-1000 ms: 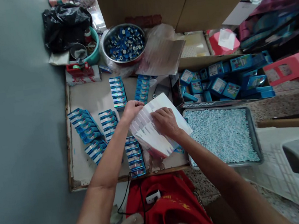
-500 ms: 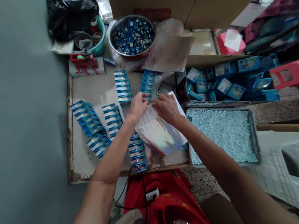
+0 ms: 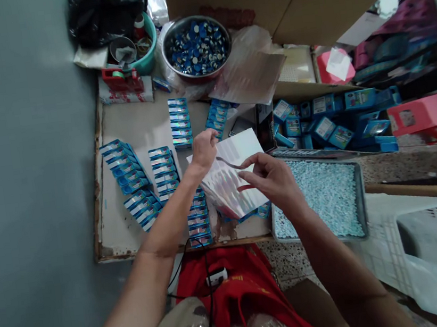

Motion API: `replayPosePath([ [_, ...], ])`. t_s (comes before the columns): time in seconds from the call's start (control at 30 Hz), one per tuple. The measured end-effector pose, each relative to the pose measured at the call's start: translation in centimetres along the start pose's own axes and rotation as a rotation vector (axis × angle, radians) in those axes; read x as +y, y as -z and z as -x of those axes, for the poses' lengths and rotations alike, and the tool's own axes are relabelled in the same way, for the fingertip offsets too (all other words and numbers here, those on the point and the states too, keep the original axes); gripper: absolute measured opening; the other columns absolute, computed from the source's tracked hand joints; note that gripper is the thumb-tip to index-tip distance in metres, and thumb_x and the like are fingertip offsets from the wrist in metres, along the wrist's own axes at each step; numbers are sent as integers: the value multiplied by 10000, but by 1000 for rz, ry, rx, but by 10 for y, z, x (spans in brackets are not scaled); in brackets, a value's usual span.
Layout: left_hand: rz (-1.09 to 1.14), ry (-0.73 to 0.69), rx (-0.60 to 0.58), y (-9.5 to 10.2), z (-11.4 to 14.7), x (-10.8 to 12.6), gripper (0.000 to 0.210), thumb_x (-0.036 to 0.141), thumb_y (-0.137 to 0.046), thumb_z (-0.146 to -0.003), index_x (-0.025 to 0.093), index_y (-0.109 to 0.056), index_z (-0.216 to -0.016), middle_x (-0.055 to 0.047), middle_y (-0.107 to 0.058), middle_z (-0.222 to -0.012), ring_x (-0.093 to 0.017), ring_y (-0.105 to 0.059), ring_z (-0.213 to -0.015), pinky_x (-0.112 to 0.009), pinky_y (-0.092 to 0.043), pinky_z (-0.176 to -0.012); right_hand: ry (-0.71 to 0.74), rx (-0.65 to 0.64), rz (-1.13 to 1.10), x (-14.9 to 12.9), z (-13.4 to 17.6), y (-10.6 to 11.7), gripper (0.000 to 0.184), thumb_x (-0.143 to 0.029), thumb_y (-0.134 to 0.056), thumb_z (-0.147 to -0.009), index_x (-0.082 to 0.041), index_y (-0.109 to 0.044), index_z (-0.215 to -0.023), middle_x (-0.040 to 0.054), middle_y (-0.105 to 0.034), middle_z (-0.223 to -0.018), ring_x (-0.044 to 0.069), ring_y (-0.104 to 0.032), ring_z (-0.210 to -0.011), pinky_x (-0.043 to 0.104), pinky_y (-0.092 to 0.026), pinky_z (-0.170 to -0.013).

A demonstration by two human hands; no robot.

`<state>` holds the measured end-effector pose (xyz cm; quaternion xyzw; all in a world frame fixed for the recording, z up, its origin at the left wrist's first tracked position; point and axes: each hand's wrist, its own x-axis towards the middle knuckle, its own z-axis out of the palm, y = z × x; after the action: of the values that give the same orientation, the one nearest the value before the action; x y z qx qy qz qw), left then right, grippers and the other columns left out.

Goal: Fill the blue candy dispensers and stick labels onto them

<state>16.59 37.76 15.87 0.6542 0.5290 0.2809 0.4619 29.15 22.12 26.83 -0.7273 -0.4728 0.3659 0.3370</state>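
A sheet of shiny, rainbow-reflecting white labels (image 3: 237, 153) lies at a slant on the table between my hands. My left hand (image 3: 204, 148) is over its upper left edge, fingers bent together, close to a slanted row of small blue packs (image 3: 218, 114); what its fingertips hold, if anything, is hidden. Above the sheet, my right hand (image 3: 272, 178) has thumb and forefinger around a thin, dark, curved strip (image 3: 228, 163) that reaches toward my left hand. A short red piece (image 3: 246, 187) shows beneath the right thumb; I cannot tell whether it belongs to the strip.
Rows of blue packs (image 3: 124, 165) stand on the table (image 3: 136, 120) at left. Behind are a metal bowl (image 3: 166, 57) of blue round pieces and a red tape dispenser (image 3: 122, 79). To the right sit a box of blue packs (image 3: 326, 122) and a tray of pale blue granules (image 3: 327, 192).
My right hand has moved right and toward me, away from my left hand, with the thin strip now visible at its fingers. The left hand stays near the sheet's upper edge.
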Motion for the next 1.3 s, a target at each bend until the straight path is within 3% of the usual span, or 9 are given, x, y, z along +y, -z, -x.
replayPosePath([
  [0.07, 145, -15, 97, 12, 15, 1, 80, 235, -666, -918, 220, -711, -854, -80, -753, -1010, -251, -668, -1097, -314, -491, -946, -66, -65, -234, -6, -4, -4, 268, -498, -782, -789, -250, -719, -867, -65, -423, -566, 136, -420, -539, 321, -471, -534],
  [0.13, 391, 63, 128, 30, 36, -3, 293, 477, -671, -939, 210, -721, -831, -88, -762, -970, -242, -701, -1030, -310, -524, -882, -127, -139, -399, -11, -11, -15, 346, -535, -832, -734, -230, -706, -838, -51, -480, -604, 129, -459, -576, 320, -527, -552],
  [0.27, 934, 310, -11, 63, 82, -23, 696, 858, -598, -800, 175, -728, -824, -98, -757, -808, -221, -732, -759, -340, -581, -739, -213, -259, -511, -23, -23, -49, 398, -545, -886, -680, -217, -695, -800, -23, -583, -679, 122, -522, -640, 329, -612, -644],
  [0.43, 1073, 339, 134, 86, 115, -48, 566, 602, -958, -538, 179, -710, -820, -19, -747, -762, -150, -698, -660, -295, -599, -708, -225, -319, -452, -29, -27, -84, 417, -563, -903, -642, -213, -705, -752, 5, -641, -739, 126, -550, -651, 309, -604, -618],
  [0.53, 1029, 393, 236, 99, 132, -61, 499, 489, -978, -544, 171, -696, -806, -12, -743, -751, -127, -674, -630, -271, -582, -668, -233, -313, -385, -27, -26, -110, 410, -542, -909, -616, -202, -714, -736, 6, -643, -713, 126, -532, -614, 275, -538, -529],
  [0.7, 934, 497, 503, 144, 162, -102, 447, 468, -939, -595, 159, -696, -806, -2, -702, -719, -120, -648, -634, -256, -558, -638, -131, -303, -214, -22, -31, -199, 391, -555, -801, -686, -173, -742, -746, 3, -645, -638, 135, -524, -580, 257, -428, -531],
  [0.87, 797, 562, 657, 204, 146, -164, 326, 380, -883, -668, 156, -663, -754, 6, -658, -681, -114, -606, -595, -256, -535, -614, -7, -273, 69, -30, -69, -310, 326, -490, -693, -759, -170, -732, -706, 6, -624, -595, 169, -558, -617, 270, -396, -603],
  [0.97, 685, 551, 685, 225, 118, -198, 300, 347, -876, -672, 158, -647, -712, 12, -637, -645, -106, -587, -578, -239, -505, -604, -13, -236, 246, -35, -95, -354, 259, -431, -683, -787, -186, -761, -763, 36, -697, -682, 201, -611, -692, 288, -426, -675],
  [1.3, 676, 653, 691, 230, 91, -243, 213, 254, -847, -684, 160, -657, -674, -4, -649, -619, -129, -608, -563, -252, -511, -605, -32, -220, 421, -26, -114, -389, 242, -419, -658, -835, -217, -791, -844, 75, -775, -836, 249, -672, -790, 315, -450, -732],
])
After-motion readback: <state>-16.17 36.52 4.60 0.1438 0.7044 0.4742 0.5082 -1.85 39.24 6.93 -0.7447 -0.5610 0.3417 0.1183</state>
